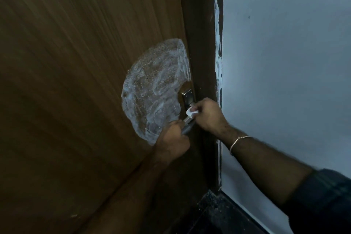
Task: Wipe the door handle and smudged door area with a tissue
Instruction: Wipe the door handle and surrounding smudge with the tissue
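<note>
Nearest the camera, a dark sleeve (326, 201) covers the right upper arm, with a thin bracelet (238, 141) at the wrist. The right hand (208, 115) is closed, pinching a small white tissue (190, 112) against the metal door handle (187, 119). The left hand (173, 137) is curled round the lever's free end. Beyond, a white foamy smudge (155, 89) spreads over the brown door (76, 62), left of the handle plate (187, 95). A pale wall (284, 62) stands right.

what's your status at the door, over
Left hand shut on handle. Right hand shut on tissue, at the handle. White smudge on door not yet wiped. Nothing in the way.
</note>
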Motion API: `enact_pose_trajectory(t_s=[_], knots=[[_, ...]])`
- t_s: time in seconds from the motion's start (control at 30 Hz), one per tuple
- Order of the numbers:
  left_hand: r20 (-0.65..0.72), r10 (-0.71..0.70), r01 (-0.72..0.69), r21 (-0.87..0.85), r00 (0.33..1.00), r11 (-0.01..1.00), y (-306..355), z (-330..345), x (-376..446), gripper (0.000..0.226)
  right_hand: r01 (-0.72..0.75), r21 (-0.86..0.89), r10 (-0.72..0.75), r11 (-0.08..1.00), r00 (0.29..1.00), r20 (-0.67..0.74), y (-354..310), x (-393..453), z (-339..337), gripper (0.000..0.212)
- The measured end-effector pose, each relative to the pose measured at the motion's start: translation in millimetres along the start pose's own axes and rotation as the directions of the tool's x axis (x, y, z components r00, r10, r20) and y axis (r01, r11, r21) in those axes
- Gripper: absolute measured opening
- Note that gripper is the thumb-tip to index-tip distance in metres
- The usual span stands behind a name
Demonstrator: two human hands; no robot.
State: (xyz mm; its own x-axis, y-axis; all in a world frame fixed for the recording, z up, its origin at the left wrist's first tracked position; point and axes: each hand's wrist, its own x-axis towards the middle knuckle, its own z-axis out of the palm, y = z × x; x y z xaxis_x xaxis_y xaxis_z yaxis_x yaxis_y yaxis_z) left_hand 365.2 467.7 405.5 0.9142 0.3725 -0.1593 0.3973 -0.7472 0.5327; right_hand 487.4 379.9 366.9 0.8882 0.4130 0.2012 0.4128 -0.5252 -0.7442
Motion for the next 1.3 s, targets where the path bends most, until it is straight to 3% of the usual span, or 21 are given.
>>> enact_pose_trajectory(t_s=[0.13,0.27,0.3,0.37,0.43,0.47,0.53,0.57,0.6,0.67,0.77,0.87,1.07,1.1,1.2,1.3], knots=[[-0.031,-0.086,0.08,-0.165,0.996,0.983,-5,2,5,0.031,0.156,0.023,-0.158,0.987,0.981,0.115,-7,-23,17,0.016],[-0.015,-0.099,0.092,-0.243,0.995,0.966,-8,1,8,0.045,0.048,0.126,-0.038,0.991,0.996,-0.083,7,-16,5,0.014],[-0.029,-0.093,0.083,-0.254,0.995,0.964,-7,0,7,0.045,0.074,0.137,-0.064,0.988,0.995,-0.075,6,-22,8,0.014],[-0.047,-0.078,0.062,-0.274,0.996,0.96,-9,1,7,0.039,0.143,0.186,-0.154,0.972,0.987,0.046,-2,-40,24,0.014],[-0.057,-0.097,0.068,-0.384,0.994,0.921,-11,1,7,0.027,0.056,0.373,-0.109,0.926,0.986,0.123,-10,-50,33,0.015],[-0.068,-0.117,0.07,-0.478,0.991,0.876,-13,0,5,0.017,-0.085,0.533,-0.008,0.842,0.985,0.17,-14,-50,31,0.014],[-0.111,-0.162,0.051,-0.653,0.98,0.755,-20,0,3,0.016,-0.37,0.812,0.124,0.451,0.927,0.354,-20,-51,24,0.012],[-0.11,-0.193,0.056,-0.717,0.975,0.695,-24,0,1,0.017,-0.449,0.859,0.132,0.247,0.893,0.43,-21,-53,20,0.013],[-0.094,-0.216,0.065,-0.775,0.972,0.628,-27,0,-1,0.018,-0.483,0.868,0.136,0.115,0.873,0.468,-21,-54,18,0.015],[-0.02,-0.242,0.113,-0.844,0.97,0.524,-30,0,-5,0.028,-0.51,0.858,0.14,-0.062,0.847,0.513,-19,-55,15,0.02],[0.106,-0.234,0.193,-0.899,0.967,0.392,-33,-2,-5,0.027,-0.542,0.82,0.115,-0.185,0.817,0.566,-17,-57,13,0.034],[0.139,-0.213,0.199,-0.934,0.967,0.298,-30,-4,-5,0.023,-0.564,0.801,0.099,-0.2,0.802,0.589,-18,-59,11,0.037],[0.026,-0.262,0.113,-0.939,0.965,0.323,-24,-8,-2,0.018,-0.565,0.815,0.099,-0.131,0.81,0.578,-20,-53,1,0.018],[0.012,-0.26,0.103,-0.935,0.966,0.339,-24,-8,-2,0.018,-0.565,0.822,0.071,-0.071,0.819,0.569,-20,-53,-3,0.021],[-0.023,-0.263,0.079,-0.926,0.965,0.37,-23,-8,-1,0.017,-0.511,0.821,0.072,0.256,0.857,0.511,-26,-52,-13,0.028],[-0.073,-0.285,0.055,-0.907,0.956,0.417,-19,-7,1,0.013,-0.416,0.764,0.147,0.493,0.905,0.399,-31,-50,-18,0.015]])
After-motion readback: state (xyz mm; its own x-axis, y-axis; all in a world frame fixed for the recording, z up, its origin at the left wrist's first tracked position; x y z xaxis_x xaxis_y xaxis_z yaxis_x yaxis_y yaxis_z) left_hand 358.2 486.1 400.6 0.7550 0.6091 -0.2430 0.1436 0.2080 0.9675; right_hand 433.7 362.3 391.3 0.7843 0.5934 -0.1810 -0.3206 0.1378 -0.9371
